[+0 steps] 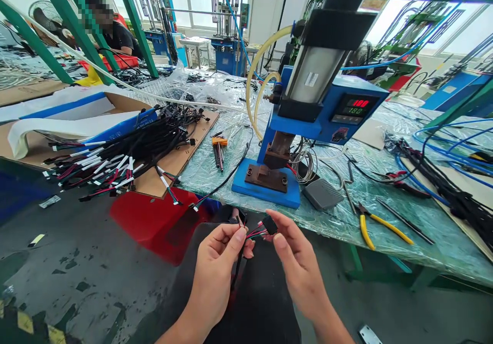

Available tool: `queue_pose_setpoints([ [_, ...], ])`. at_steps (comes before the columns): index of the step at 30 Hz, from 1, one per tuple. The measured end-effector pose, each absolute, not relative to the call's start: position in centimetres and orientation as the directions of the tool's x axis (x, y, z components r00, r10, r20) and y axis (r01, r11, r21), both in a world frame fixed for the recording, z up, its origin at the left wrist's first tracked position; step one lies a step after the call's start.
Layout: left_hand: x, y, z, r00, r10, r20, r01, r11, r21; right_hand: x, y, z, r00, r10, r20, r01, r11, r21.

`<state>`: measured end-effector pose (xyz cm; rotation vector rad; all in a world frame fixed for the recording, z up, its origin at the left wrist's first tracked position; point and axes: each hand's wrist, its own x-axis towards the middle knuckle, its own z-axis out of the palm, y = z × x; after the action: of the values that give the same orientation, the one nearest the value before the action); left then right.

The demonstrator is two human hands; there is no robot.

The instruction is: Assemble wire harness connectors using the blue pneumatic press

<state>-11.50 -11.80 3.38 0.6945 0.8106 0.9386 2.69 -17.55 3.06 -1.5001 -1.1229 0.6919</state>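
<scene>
Above my lap, my left hand pinches a thin cable with red, black and green wires between thumb and fingers. The cable's black sleeve hangs down below that hand. At the wire ends sits a small black connector, gripped between the thumb and fingers of my right hand. Both hands are close together in front of the bench edge. Just beyond them stands a blue press with a brown metal die block and a lit red and green display.
Bundled black cables lie on cardboard at the left. Yellow-handled pliers, a grey pedal-like box and a dark rod rest on the film-covered bench. A red bin is under the bench. Another person sits at the back left.
</scene>
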Motion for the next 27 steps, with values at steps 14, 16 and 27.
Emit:
queue_pose_setpoints([
  [14,-12.0,-12.3,3.2,0.467,0.854,-0.228,-0.305,0.397,0.866,2.1,-16.9,6.7,0.459,0.867,0.195,0.381,0.006,-0.925],
  [16,-12.1,-12.4,3.2,0.489,0.848,-0.205,-0.271,0.371,0.888,2.2,-16.7,7.0,0.463,0.863,0.203,0.399,0.001,-0.917],
  [27,-14.6,-11.6,4.8,0.341,0.936,-0.085,-0.567,0.277,0.776,0.6,-17.6,2.9,0.049,0.988,0.150,0.402,0.118,-0.908],
])
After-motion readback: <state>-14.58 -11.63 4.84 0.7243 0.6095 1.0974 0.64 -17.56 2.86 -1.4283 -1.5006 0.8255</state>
